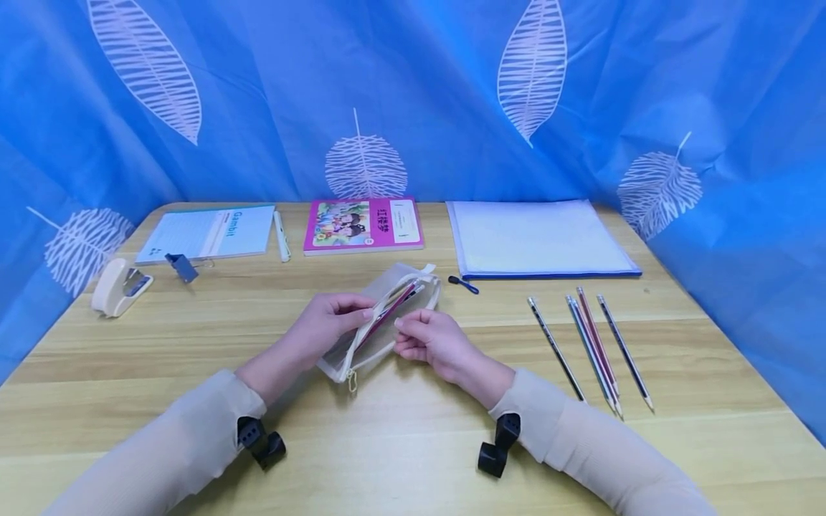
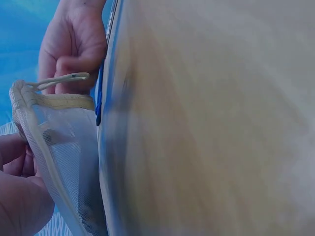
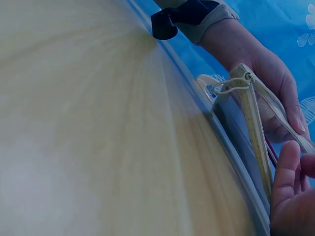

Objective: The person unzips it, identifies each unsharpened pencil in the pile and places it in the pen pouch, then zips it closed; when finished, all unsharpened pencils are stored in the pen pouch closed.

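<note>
A translucent mesh zip pouch (image 1: pixel 383 281) lies slanted on the table with its zipper open. Inside it, pencils (image 1: pixel 395 307) show through the opening, one of them dark red. My left hand (image 1: pixel 332 322) pinches the far zipper edge between thumb and fingers. On the near side, my right hand (image 1: pixel 435 344) holds the opposite edge with its fingers curled. A looped zipper pull (image 3: pixel 231 86) hangs from the pouch's near end. In the left wrist view the mesh wall (image 2: pixel 69 147) stands between both hands.
Several loose pencils (image 1: pixel 606 351) lie at the right. Behind are a white zip folder (image 1: pixel 542 240), a pink book (image 1: pixel 364 228), a notebook (image 1: pixel 213 233) and a pen (image 1: pixel 282 236). A stapler (image 1: pixel 119 287), a blue binder clip (image 1: pixel 182 267) and a small zipper pull (image 1: pixel 464 284) also lie there.
</note>
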Available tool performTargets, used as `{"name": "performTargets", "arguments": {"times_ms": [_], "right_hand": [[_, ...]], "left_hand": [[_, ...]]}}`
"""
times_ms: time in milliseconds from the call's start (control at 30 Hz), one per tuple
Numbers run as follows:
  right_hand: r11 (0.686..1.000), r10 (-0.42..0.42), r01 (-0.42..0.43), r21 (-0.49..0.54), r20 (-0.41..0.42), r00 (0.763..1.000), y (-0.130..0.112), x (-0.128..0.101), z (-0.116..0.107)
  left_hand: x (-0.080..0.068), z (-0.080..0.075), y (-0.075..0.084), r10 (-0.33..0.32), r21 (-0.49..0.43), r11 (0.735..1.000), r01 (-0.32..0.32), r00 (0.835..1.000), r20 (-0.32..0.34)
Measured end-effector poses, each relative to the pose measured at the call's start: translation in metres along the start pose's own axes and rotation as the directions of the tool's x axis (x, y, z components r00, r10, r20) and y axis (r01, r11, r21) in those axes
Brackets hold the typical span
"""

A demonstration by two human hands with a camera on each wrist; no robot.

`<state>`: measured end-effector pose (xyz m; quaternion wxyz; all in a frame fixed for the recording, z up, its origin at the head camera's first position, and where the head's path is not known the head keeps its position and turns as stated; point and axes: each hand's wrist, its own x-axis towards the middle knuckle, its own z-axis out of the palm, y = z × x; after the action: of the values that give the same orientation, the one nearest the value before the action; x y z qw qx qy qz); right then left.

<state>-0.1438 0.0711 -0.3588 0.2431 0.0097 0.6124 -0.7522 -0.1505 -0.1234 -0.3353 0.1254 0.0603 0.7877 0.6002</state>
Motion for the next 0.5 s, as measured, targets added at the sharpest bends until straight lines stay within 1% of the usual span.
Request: {"name": "performTargets", "arguments": {"times_ms": [67, 100, 167, 233, 300, 333, 400, 500], "right_hand": [[0.997, 0.026, -0.021, -0.075, 0.076, 0.997, -0.001, -0.005, -0.001], [0.992, 0.05, -0.034, -0.123, 0.123, 0.991, -0.001, -0.008, 0.0], [0.975, 0.107, -0.059, -0.216, 0.217, 0.97, 0.0, -0.013, 0.002], [0.959, 0.16, -0.082, -0.271, 0.283, 0.946, 0.002, -0.016, 0.006], [0.958, 0.188, -0.101, -0.268, 0.321, 0.928, 0.005, -0.018, 0.009], [0.962, 0.19, -0.107, -0.251, 0.332, 0.924, 0.007, -0.018, 0.011], [0.972, 0.185, -0.12, -0.201, 0.345, 0.92, 0.01, -0.018, 0.014], [0.982, 0.175, -0.132, -0.137, 0.37, 0.913, 0.014, -0.018, 0.017]], "left_hand": [[0.0, -0.001, 0.002, -0.008, 0.01, 1.0, 0.008, 1.0, -0.008], [0.0, -0.001, 0.003, -0.011, 0.009, 1.0, 0.011, 1.0, -0.012], [0.001, -0.002, 0.004, -0.016, 0.011, 1.0, 0.016, 1.0, -0.02], [0.001, -0.002, 0.006, -0.006, 0.004, 1.0, 0.006, 1.0, -0.023], [0.001, -0.001, 0.006, 0.01, -0.005, 1.0, -0.01, 1.0, -0.023], [0.002, -0.001, 0.006, 0.019, -0.009, 1.0, -0.019, 1.0, -0.021], [0.003, 0.001, 0.006, 0.026, -0.024, 0.999, -0.026, 0.999, -0.021], [0.004, 0.003, 0.004, 0.015, -0.053, 0.998, -0.017, 0.999, -0.031]]}}
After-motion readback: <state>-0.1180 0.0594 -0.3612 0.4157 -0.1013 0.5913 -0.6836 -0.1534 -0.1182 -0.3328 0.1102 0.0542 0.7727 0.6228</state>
